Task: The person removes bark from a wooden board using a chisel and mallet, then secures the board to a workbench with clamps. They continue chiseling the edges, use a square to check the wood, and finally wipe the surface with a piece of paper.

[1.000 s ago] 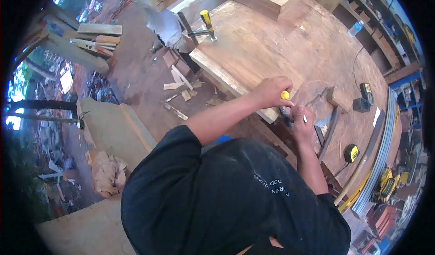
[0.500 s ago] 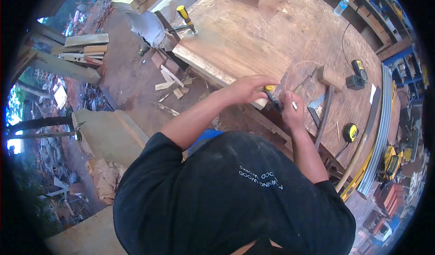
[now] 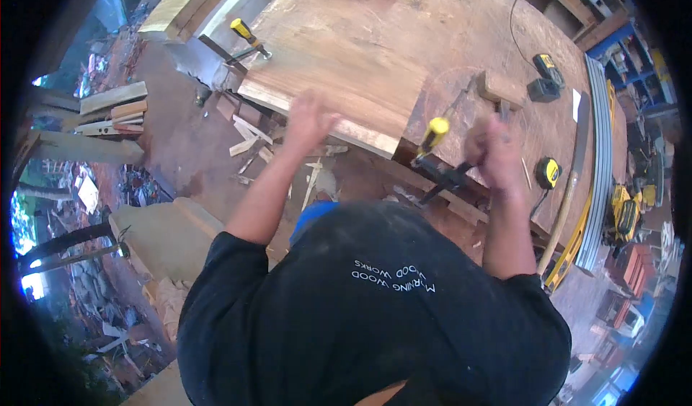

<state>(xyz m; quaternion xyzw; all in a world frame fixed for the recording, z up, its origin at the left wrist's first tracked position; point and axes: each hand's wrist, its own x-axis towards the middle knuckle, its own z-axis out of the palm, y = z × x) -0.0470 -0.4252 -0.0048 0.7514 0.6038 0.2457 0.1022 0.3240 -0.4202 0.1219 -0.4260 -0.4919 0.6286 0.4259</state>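
Observation:
My right hand is closed around the dark bar of a clamp with a yellow handle, held just off the near right corner of a wide wooden board. Blurred by motion, my left hand is over the board's near edge, thumb apart from the fingers, with nothing seen in it. A second yellow-handled clamp grips the board's far left corner. Beyond my right hand, a wood block lies on the worn tabletop.
A tape measure and a battery-powered tool piece lie on the right side. Long metal lengths run along that edge. Offcuts litter the floor left of the table, and stacked timber lies farther left.
My left hand has left the clamp handle and moved left along the board's edge. My right hand has drawn the clamp away from the board's corner. The view has shifted.

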